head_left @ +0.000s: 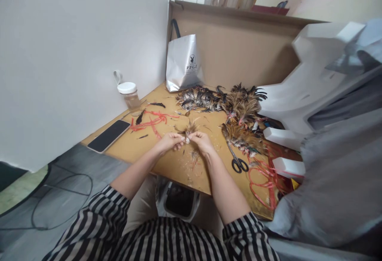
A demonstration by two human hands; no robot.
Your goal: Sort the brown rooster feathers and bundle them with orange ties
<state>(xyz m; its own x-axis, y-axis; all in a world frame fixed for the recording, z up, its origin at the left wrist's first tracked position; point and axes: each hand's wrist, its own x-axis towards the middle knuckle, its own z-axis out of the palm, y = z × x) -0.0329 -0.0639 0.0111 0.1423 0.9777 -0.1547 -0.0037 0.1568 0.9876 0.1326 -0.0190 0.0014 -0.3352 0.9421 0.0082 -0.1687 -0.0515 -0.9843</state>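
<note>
Both hands meet over the middle of the tabletop [167, 161], pinching a small bunch of brown feathers [191, 127] at its pale base. My left hand [171, 141] is closed, with thumb and fingertips on the left of that base. From the other side, my right hand [203, 141] grips it, also closed. The feather tips fan out away from me. Bits of fluff and loose feathers [194, 156] lie just below the hands. To the right are a tied feather bundle [243, 135] and black-handled scissors [239, 164], whose blades are partly covered by the bundle.
Farther back are feather piles [203, 98] and a silver bag [183, 64]. Left stand a lidded cup [129, 97], a phone [109, 135] and red strips [152, 119]. Red string [262, 183] lies at right beside white foam [288, 165]. A bin [179, 200] sits below the table edge.
</note>
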